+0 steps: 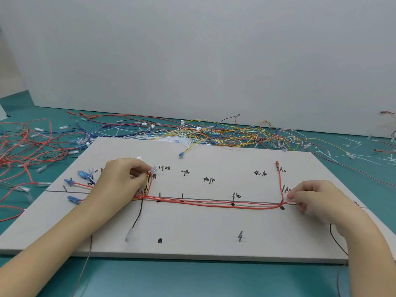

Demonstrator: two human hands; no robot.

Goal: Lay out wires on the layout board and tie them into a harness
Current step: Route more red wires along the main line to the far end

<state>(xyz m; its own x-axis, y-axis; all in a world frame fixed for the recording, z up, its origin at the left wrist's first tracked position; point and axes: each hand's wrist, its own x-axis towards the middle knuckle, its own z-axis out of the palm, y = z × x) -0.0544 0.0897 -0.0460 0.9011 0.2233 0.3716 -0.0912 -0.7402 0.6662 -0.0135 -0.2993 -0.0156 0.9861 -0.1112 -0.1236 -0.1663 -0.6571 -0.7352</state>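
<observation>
Fingers of left hand pinch red wires at pegs; right hand fingers pinch wires' other end on layout board.

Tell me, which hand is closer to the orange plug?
Right. The right hand sits just below and right of the orange plug; the left hand is far across the board.

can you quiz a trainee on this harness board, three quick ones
1. True or false: the left hand pinches wire ends near the board's upper left pegs.
2. What colour are the wires running between both hands? A blue B red C white
3. Fill in: the right hand holds the run at its ____ end.

Key: 1 true; 2 B; 3 right
</observation>
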